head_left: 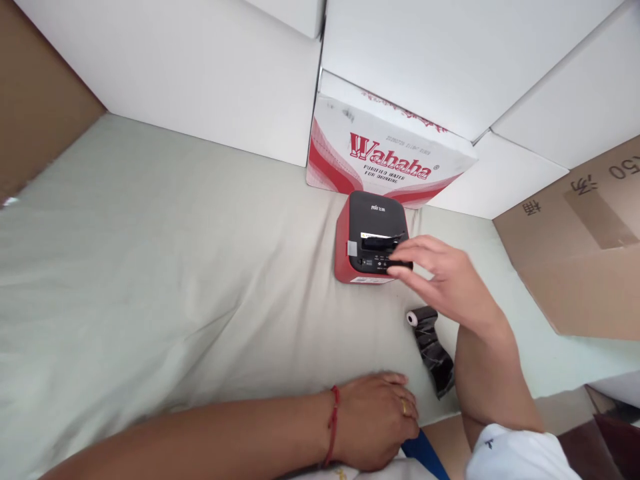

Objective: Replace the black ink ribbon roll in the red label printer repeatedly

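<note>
Bottom centre, I see my left hand (375, 421) loosely curled beside a blue strip (424, 455); its grip I can't tell. Right of centre lies a glossy black film roll (434, 352). Above, my right hand's (445, 277) fingertips flank a slim black piece (404, 265), hold unclear, over the boxy red-and-black device (377, 223), mid-frame. Beyond stands a red-and-white Wahaha carton (383, 150).
</note>
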Tool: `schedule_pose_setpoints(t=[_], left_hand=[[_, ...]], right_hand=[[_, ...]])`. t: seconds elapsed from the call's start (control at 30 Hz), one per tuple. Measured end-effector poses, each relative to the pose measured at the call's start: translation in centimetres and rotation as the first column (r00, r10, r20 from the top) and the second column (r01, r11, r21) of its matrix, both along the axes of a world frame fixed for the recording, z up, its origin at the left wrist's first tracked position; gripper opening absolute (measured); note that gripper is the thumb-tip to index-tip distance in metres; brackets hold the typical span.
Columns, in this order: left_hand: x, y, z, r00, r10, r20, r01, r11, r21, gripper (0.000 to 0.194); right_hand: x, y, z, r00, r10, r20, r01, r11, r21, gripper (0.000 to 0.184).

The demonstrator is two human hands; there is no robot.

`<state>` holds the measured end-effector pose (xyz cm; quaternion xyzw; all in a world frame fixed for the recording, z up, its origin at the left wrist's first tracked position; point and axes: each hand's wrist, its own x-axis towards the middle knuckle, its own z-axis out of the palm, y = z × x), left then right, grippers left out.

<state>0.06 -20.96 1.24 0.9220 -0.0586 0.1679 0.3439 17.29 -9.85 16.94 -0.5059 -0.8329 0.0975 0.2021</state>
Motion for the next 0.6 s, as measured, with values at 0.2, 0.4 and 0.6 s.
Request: schedule_pose_setpoints(t=[0.2,0.4,0.6], left_hand=[[0.1,0.7,0.0,1.0,-0.015,-0.024,0.01,0.982,-0.188,0.01],[0.6,1.4,0.6,0.998,0.026,-0.06,-0.052,0.873,-0.486,0.025],[-3.0,2.4,5.0,0.949,0.168,-0.266,-0.31,0.655,-0.689,0.028]], right_hand=[[1.3,2.3,1.5,0.929,-0.184,-0.321,0.212,0.976,0.056,0.018],[2.2,3.1,0.3,0.982,0.153,-0.106,-0.169,0.972,-0.162,0.037],[2.6,2.8,-0.2,0.985,0.166,-0.045,-0.167,0.985,-0.031,0.025]])
